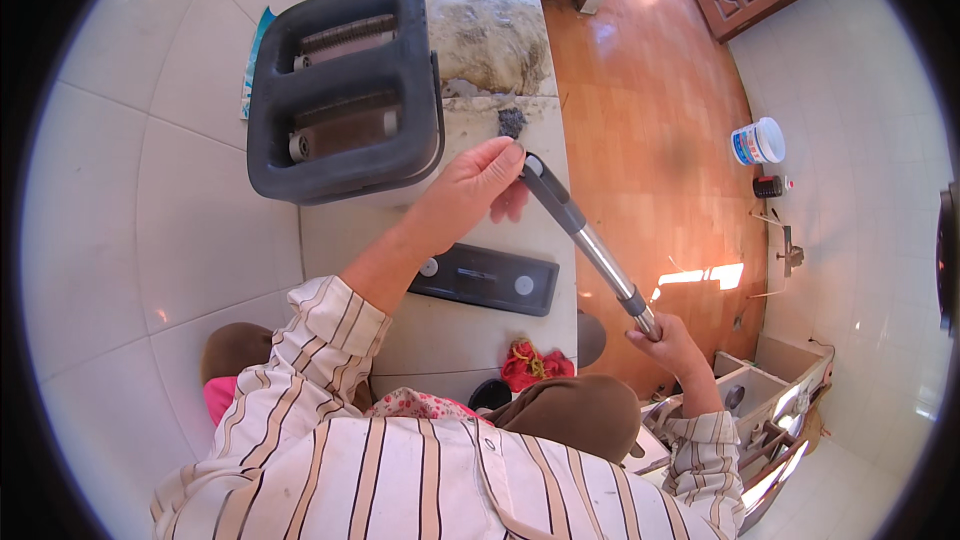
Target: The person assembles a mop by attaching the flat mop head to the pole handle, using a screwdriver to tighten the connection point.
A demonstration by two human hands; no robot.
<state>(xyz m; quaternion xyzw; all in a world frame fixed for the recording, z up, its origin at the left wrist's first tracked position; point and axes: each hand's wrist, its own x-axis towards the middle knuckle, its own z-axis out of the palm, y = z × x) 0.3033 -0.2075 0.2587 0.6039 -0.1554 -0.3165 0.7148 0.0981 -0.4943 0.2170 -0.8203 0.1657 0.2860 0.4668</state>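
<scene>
A mop pole (600, 252), silver tube with a dark grey jointed end, slants between my two hands. My left hand (465, 190) pinches the jointed end, thumb on top and the other fingers partly hidden beneath. My right hand (675, 350) is closed round the tube's lower end. Just beyond my left fingertips is a dark grey fuzzy clump (512, 122); whether the fingers touch it I cannot tell. Below my left hand a dark grey rectangular mop plate (480, 276) with white round discs lies flat on the pale ledge (400, 335).
A dark grey two-compartment mop bucket (345, 165) with rollers inside stands at the left by the tiled wall. Red cloth (535, 365) lies near my knee. Right of the ledge is a wood-toned floor (640, 120), with a white tub (757, 142), a dark bottle (768, 186) and an open drawer unit (765, 380).
</scene>
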